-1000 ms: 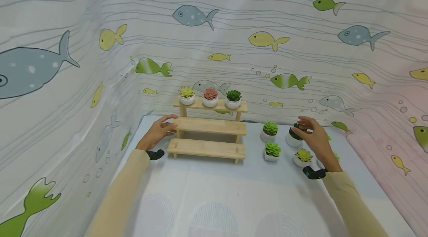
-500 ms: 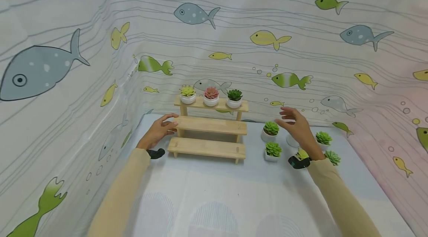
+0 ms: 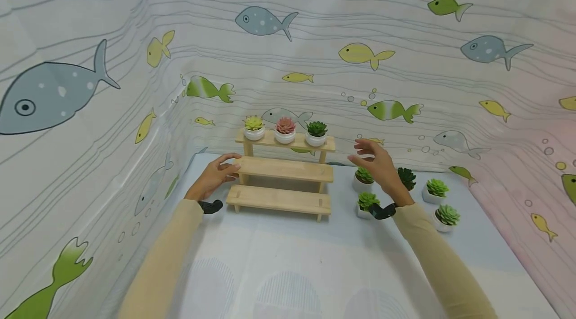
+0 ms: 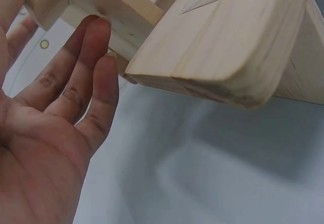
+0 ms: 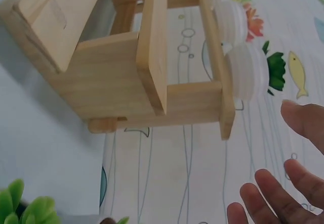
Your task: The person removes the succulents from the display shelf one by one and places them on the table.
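A three-tier wooden stand (image 3: 281, 169) stands at the back of the table. My left hand (image 3: 216, 175) is at the left end of its middle shelf, fingers relaxed and slightly bent; the left wrist view shows the fingertips (image 4: 104, 75) close to the wood, contact unclear. My right hand (image 3: 375, 161) hovers right of the stand, fingers spread and nothing held. Beneath it are a light green potted succulent (image 3: 364, 176) and a second one (image 3: 369, 201), both partly covered. In the right wrist view, the thumb (image 5: 304, 120) is near a dark green succulent (image 5: 276, 72) on the top shelf.
Yellow-green (image 3: 254, 128), pink (image 3: 285, 130) and dark green (image 3: 317, 133) succulents line the top shelf. Another dark green succulent (image 3: 407, 178) and two light green ones (image 3: 436, 190) stand at the right. Fish-patterned cloth (image 3: 315, 29) walls the back and sides.
My right hand has moved left from above the dark green succulent on the table toward the stand, carrying nothing. The left hand has stayed at the shelf's end.
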`<state>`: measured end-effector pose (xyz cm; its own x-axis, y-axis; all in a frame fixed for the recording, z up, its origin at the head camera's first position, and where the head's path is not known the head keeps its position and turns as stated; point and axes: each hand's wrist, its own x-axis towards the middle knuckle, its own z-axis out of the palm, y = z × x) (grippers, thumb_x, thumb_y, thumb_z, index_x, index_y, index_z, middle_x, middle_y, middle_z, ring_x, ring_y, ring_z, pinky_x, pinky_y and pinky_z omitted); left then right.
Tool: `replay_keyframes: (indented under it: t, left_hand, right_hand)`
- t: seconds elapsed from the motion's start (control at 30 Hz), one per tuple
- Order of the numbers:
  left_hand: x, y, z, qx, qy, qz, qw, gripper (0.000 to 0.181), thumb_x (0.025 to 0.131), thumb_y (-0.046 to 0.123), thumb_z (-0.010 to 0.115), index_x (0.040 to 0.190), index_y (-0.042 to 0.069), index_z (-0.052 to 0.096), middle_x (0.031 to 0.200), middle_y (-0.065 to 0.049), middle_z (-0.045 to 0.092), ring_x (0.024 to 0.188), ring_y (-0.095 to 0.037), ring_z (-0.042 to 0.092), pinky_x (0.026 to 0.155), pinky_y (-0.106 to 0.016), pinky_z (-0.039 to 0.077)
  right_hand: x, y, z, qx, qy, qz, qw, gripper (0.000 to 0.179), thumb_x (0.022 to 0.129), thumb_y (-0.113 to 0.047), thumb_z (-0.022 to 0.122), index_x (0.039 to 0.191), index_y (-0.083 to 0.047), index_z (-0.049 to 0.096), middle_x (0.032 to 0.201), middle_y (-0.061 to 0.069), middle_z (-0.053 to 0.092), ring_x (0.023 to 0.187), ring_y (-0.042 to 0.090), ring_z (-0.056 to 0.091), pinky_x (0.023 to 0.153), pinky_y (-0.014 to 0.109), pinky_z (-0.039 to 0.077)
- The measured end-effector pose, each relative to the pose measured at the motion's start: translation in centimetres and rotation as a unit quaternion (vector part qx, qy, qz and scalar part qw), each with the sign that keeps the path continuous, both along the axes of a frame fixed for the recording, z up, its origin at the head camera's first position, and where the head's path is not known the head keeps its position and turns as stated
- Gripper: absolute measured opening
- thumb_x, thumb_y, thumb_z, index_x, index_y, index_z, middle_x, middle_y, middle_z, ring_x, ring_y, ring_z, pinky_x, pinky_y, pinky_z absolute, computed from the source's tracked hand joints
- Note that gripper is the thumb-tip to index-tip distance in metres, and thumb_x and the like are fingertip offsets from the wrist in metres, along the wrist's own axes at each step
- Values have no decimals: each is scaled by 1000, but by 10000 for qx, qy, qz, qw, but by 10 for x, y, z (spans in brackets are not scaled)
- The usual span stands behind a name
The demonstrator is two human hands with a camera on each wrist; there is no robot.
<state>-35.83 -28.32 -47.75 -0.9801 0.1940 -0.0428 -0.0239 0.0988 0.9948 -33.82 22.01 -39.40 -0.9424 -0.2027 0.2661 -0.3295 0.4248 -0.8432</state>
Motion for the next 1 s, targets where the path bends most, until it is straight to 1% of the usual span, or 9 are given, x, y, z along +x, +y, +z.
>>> replay_keyframes:
  t: [0.13, 0.27, 0.37, 0.47, 0.53, 0.73, 0.83, 0.93, 1.0]
  left_hand:
    - [2, 1, 0, 38, 10, -70, 10000, 54, 98, 33, 73, 146, 20, 53, 112, -13, 68, 103, -29, 66, 104, -58, 47]
    - [2, 1, 0, 34, 18, -93, 9999, 58, 97, 35, 74, 148, 19, 52, 113, -12, 68, 104, -30, 65, 104, -58, 47]
    - [1, 0, 0, 22, -4, -43, 10000, 58, 97, 34, 74, 148, 19, 52, 112, -11, 68, 103, -29, 65, 105, -58, 46]
    - [-1, -1, -1, 33, 1, -17, 10000, 56, 98, 33, 74, 147, 19, 53, 110, -11, 68, 102, -28, 65, 105, -59, 46]
    - [-1, -1, -1, 50, 15, -9, 10000, 55, 98, 32, 74, 147, 18, 53, 109, -10, 69, 101, -27, 66, 106, -60, 45]
    - [-1, 0, -2, 162, -78, 10, 9998, 54, 99, 30, 73, 147, 18, 52, 105, -8, 70, 99, -24, 66, 108, -63, 41]
    - [-1, -1, -1, 219, -137, -35, 9997, 53, 100, 27, 71, 148, 17, 51, 104, -7, 69, 103, -29, 65, 109, -65, 39]
    - [-3, -2, -2, 271, -150, -79, 9995, 51, 101, 24, 70, 148, 16, 51, 104, -8, 69, 107, -37, 63, 109, -65, 38]
    - [-5, -2, -2, 255, -126, -96, 9995, 50, 102, 23, 69, 148, 15, 51, 104, -9, 68, 108, -38, 62, 109, -65, 38]
  right_hand:
    - [-5, -11, 0, -34, -19, 58, 10000, 70, 94, -39, 77, 152, -14, 48, 141, 16, 54, 130, 38, 50, 107, 52, 44]
    - [-10, -27, 5, 52, 111, 96, 9999, 69, 94, -38, 78, 152, -13, 49, 141, 14, 55, 129, 34, 51, 106, 50, 45]
    - [-15, -39, 9, 73, 280, 148, 9995, 68, 94, -34, 79, 151, -12, 50, 143, 12, 55, 129, 34, 52, 107, 49, 45]
    - [-19, -50, 12, -15, 421, 177, 9990, 67, 94, -28, 80, 151, -9, 50, 145, 13, 55, 129, 36, 53, 108, 50, 45]
    - [-22, -57, 14, -112, 444, 206, 9987, 68, 93, -25, 80, 151, -6, 49, 146, 14, 54, 129, 37, 53, 109, 52, 44]
    - [-34, -70, 13, -235, 215, 197, 9993, 73, 96, -28, 77, 155, -5, 43, 150, 14, 50, 133, 32, 51, 111, 47, 43]
    - [-39, -74, 13, -290, 50, 167, 9994, 74, 96, -32, 77, 156, -7, 42, 151, 14, 50, 133, 32, 51, 110, 45, 45]
    - [-42, -78, 13, -303, -87, 183, 9993, 76, 95, -38, 77, 156, -10, 42, 149, 14, 51, 132, 34, 53, 108, 46, 46]
    - [-44, -81, 13, -274, -139, 175, 9994, 77, 94, -40, 78, 156, -11, 44, 146, 15, 52, 130, 34, 54, 106, 47, 47]
